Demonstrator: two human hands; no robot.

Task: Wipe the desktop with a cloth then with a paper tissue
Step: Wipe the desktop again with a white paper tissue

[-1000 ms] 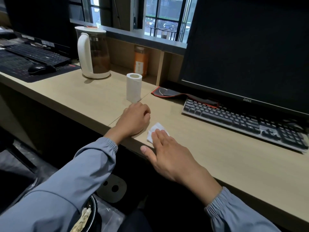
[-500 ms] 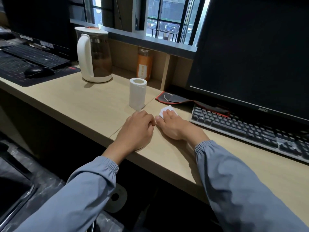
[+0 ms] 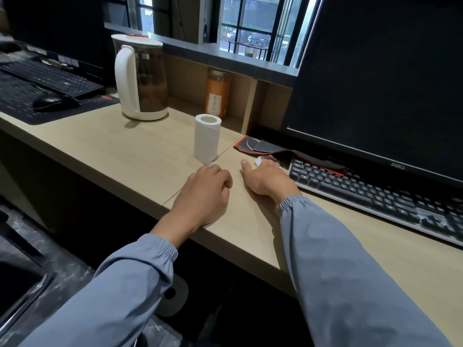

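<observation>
My right hand [image 3: 266, 177] lies flat on the light wooden desktop [image 3: 105, 149] and presses a small white paper tissue [image 3: 258, 161] under its fingers, close to the keyboard's left end. Only a corner of the tissue shows past the fingertips. My left hand [image 3: 206, 196] rests on the desk near the front edge in a loose fist, with nothing visible in it. A roll of white paper [image 3: 207, 139] stands upright just beyond the left hand. No cloth is in sight.
A black keyboard [image 3: 375, 194] and a large dark monitor [image 3: 388, 78] fill the right. A black-and-red pad [image 3: 270, 150] lies behind the tissue. A kettle [image 3: 140, 78], an orange bottle [image 3: 217, 92], a mouse [image 3: 53, 101] and a second keyboard [image 3: 50, 77] stand further left.
My right hand has slid the tissue away from the front edge, across the desk toward the keyboard and pad. The left hand has stayed in place.
</observation>
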